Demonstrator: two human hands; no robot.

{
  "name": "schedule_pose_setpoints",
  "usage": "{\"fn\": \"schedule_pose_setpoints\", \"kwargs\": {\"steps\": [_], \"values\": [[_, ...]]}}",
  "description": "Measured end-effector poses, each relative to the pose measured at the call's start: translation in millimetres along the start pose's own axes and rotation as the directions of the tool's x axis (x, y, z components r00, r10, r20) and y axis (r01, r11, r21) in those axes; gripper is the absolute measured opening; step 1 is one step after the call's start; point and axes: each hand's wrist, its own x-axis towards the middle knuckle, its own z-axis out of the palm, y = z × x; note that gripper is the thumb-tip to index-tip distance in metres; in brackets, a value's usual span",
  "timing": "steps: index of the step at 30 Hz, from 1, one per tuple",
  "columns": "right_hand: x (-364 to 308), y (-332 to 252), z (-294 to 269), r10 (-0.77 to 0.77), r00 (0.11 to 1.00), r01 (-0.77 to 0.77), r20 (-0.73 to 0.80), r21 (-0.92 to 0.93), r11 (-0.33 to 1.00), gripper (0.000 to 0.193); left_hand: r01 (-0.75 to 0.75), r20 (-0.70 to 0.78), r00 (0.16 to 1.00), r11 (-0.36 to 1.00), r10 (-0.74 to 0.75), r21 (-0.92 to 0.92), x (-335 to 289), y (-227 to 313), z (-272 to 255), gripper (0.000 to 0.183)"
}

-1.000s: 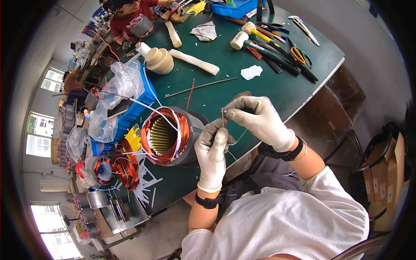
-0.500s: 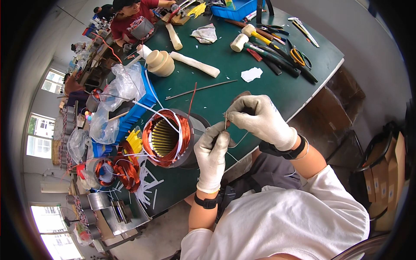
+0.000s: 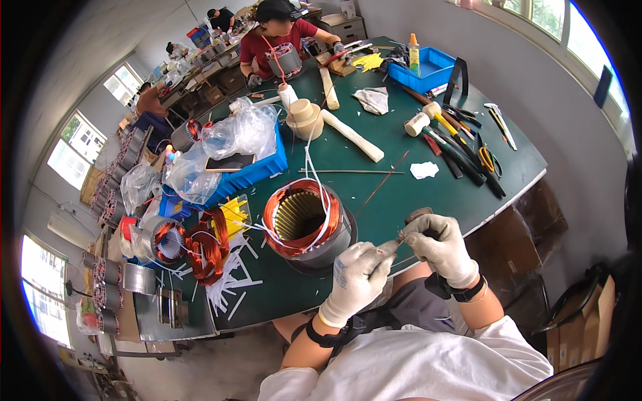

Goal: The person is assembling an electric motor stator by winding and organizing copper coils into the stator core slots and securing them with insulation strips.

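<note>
In front of the table's near edge, my gloved left hand (image 3: pixel 358 281) and gloved right hand (image 3: pixel 443 248) meet at the fingertips. Both are pinched closed around something small and thin; its kind is hidden by the fingers. A brown, rounded end of an object (image 3: pixel 418 214) sticks out behind my right fingers. Left of my hands, a motor stator (image 3: pixel 342 235) stands on the green table, its bore facing up. Copper windings (image 3: pixel 273 230) ring its top, with yellow slot liners inside and white cord (image 3: pixel 329 200) over them. A thin reddish wire (image 3: pixel 386 179) slants up beside it.
Left of the stator are a blue crate (image 3: pixel 271 172) with plastic bags, loose copper coils (image 3: pixel 208 257) and white strips (image 3: pixel 231 287). A mallet (image 3: pixel 418 123), scissors (image 3: pixel 488 160) and other tools lie right. Across the table, a co-worker (image 3: pixel 277 40) sits with another stator (image 3: pixel 286 61).
The view has tilted up, showing more of the room. My joined hands are lower relative to the stator, nearer the table's edge. The reddish wire, upright before, now leans right.
</note>
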Motion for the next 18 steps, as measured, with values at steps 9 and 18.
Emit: {"fn": "schedule_pose_setpoints", "kwargs": {"steps": [9, 18], "values": [[-9, -6, -14, -0.187, 0.944, -0.136, 0.273, 0.835, 0.533, 0.012, 0.542, 0.468, 0.84, 0.395, -0.273, -0.742, -34, -13, -49, 0.01], [-59, 94, -141, 0.371, 0.891, 0.156, 0.262, -0.944, 0.292, 0.021, -0.257, -0.143, 0.894, -0.225, -0.424, -0.94, -110, -41, -177, 0.019]]}}
